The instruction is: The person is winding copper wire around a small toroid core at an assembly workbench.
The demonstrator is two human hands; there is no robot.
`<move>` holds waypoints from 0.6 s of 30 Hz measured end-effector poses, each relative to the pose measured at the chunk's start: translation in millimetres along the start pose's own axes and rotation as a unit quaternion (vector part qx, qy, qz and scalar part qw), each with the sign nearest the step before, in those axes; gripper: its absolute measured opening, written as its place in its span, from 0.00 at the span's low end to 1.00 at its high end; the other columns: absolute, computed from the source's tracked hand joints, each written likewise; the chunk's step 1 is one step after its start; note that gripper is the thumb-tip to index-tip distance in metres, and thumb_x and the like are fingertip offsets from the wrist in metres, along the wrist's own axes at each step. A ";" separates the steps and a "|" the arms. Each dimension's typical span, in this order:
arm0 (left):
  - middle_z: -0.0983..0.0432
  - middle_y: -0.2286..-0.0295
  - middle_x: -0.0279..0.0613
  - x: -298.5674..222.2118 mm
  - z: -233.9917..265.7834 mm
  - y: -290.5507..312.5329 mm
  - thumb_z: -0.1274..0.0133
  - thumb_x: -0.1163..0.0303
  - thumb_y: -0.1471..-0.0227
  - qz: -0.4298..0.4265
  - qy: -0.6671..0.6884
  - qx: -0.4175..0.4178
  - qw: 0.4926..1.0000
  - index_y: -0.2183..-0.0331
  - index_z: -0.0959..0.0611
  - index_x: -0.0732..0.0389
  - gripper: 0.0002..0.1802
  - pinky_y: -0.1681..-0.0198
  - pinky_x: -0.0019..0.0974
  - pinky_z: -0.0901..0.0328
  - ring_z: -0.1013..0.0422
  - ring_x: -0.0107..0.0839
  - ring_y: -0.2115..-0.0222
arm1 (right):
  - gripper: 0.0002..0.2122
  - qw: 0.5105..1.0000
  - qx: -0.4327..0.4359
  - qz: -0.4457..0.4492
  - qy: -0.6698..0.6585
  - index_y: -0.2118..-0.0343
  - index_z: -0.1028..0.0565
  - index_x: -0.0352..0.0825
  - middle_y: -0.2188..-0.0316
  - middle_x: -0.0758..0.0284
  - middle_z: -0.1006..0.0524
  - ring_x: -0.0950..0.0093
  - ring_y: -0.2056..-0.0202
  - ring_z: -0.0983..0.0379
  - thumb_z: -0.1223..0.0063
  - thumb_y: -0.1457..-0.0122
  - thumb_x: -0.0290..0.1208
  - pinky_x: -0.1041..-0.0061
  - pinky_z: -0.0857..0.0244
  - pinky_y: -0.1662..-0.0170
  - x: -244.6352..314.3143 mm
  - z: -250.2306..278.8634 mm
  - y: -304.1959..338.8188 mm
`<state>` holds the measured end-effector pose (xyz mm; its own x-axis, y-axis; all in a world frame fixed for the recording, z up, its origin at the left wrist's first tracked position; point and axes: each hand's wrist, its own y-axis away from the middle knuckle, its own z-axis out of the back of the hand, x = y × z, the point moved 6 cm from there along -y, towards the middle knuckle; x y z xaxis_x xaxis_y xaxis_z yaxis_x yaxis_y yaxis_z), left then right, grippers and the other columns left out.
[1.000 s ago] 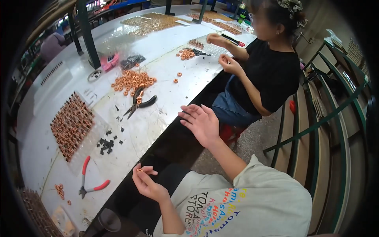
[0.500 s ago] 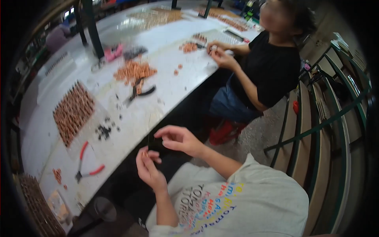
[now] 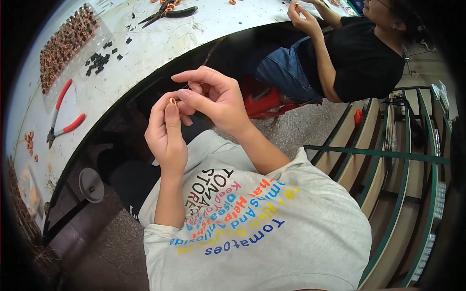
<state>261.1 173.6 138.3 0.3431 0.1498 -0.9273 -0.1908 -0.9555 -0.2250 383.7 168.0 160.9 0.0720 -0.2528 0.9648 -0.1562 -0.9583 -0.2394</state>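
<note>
Between the thumb and fingertips of my left hand [image 3: 166,133] is a small copper-coloured ring [image 3: 172,101]. My right hand [image 3: 218,99] meets it from the right, thumb and fingers curled together at the ring. A fine wire shows faintly by those fingers; its exact path is hard to follow. Both hands are in front of my body, just off the table's edge. On the white table [image 3: 141,58] to the left lie red-handled cutters [image 3: 64,114], small black parts [image 3: 98,63] and a dense block of copper coils [image 3: 68,43].
Black-handled pliers [image 3: 167,14] lie at the far table edge. A few copper rings [image 3: 30,144] are at the left. A co-worker in a black top [image 3: 366,63] sits to the right, beside a red stool [image 3: 262,102]. Green-framed racks [image 3: 388,155] stand at the right.
The view has tilted down, so the table sits higher in the picture. My right hand, spread apart from the left before, has come in to the ring in my left fingers.
</note>
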 end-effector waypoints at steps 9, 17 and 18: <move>0.25 0.70 0.41 11.3 5.4 6.9 0.54 0.72 0.40 0.016 0.012 0.012 1.000 0.57 0.23 0.69 0.13 0.69 0.24 0.35 0.32 0.25 0.73 | 0.03 0.997 -0.021 0.059 0.050 0.70 0.21 0.27 0.76 0.70 0.29 0.83 0.78 0.32 0.44 0.47 0.17 0.89 0.38 0.76 -0.7 3.8 9.6; 0.23 0.64 0.46 23.0 -81.9 -17.1 0.53 0.74 0.41 0.092 -0.094 0.005 0.991 0.55 0.24 0.71 0.14 0.68 0.24 0.35 0.31 0.25 0.71 | 0.05 0.994 -0.024 0.066 0.089 0.80 0.24 0.31 0.79 0.71 0.30 0.84 0.81 0.41 0.41 0.50 0.21 0.86 0.47 0.80 27.4 96.8 -21.4; 0.23 0.65 0.46 -2.7 -98.0 -16.2 0.54 0.73 0.41 0.083 -0.108 0.001 0.991 0.55 0.24 0.72 0.14 0.68 0.24 0.35 0.32 0.25 0.72 | 0.05 0.998 -0.025 0.042 0.045 0.80 0.24 0.30 0.79 0.71 0.30 0.84 0.81 0.40 0.41 0.50 0.21 0.86 0.48 0.80 60.1 100.9 -19.3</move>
<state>353.3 163.8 173.8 0.1021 0.0421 -0.9939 -0.2298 -0.9711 -0.0648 490.4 157.8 212.5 -0.0312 -0.3162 0.9482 -0.2071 -0.9260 -0.3156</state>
